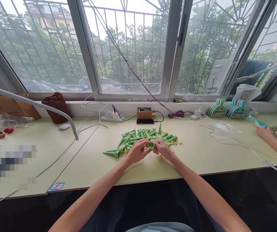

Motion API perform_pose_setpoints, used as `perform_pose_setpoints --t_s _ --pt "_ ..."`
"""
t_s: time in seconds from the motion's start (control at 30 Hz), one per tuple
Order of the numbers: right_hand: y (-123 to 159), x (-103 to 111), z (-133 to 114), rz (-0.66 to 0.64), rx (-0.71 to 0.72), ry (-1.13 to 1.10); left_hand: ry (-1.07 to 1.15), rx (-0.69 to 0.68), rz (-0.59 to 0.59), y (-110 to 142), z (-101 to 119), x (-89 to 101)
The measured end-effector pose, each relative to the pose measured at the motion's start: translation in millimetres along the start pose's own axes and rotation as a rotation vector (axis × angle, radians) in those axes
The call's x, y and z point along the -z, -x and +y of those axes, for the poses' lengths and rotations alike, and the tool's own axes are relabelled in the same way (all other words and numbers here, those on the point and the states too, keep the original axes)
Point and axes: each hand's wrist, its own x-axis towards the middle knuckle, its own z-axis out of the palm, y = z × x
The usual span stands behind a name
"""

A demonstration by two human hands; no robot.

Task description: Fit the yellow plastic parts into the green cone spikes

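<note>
Between my two hands is a green plastic plant-watering spike (151,145), its round open end turned up toward me. My left hand (137,151) closes on its left side, and my right hand (162,149) grips it from the right. My fingers hide most of its body. Just beyond lies a heap of similar green spikes (130,137), several of them pointing different ways. One green spike (160,129) stands upright behind the heap. Small yellow plastic pieces (174,143) are scattered around and under the heap.
A phone (145,121) lies before a small cardboard box (144,113). Power strips (113,117) and loose cables line the window. At right are plastic hangers (237,109), a clear bag (225,127) and another person's hand (263,131). A brown pouch (57,108) stands left.
</note>
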Motion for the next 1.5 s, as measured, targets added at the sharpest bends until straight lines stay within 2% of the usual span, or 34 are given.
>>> perform_pose_setpoints --t_s 0.23,0.5,0.7,0.83,1.0,1.1,1.37,1.5 --pt "-0.1 0.0 1.3 0.0 0.003 -0.014 -0.032 -0.015 -0.008 -0.1 0.9 1.4" --pt "-2.6 -2.8 0.4 0.078 0.064 0.005 0.089 0.198 0.063 -2.0 -1.3 -2.3" --pt "-2.9 -1.4 0.6 0.178 0.125 0.028 0.219 0.283 0.083 -5.4 -1.0 -2.3" --pt "-3.1 -1.2 -0.6 0.208 0.126 0.058 0.368 0.383 0.054 -8.3 0.2 -1.0" --pt "-1.5 -1.8 0.2 0.191 0.174 0.211 0.562 0.53 -0.066 -10.2 1.3 -0.4" --pt "-0.5 -1.3 2.5 0.178 0.192 0.283 0.569 0.54 -0.12 -9.7 1.2 -0.1" --pt "-0.3 -0.2 5.4 0.162 0.181 0.321 0.593 0.515 -0.144 -7.9 -0.6 2.7" --pt "0.3 -0.4 4.1 0.14 0.169 0.345 0.556 0.455 -0.171 -6.7 -0.4 4.9"
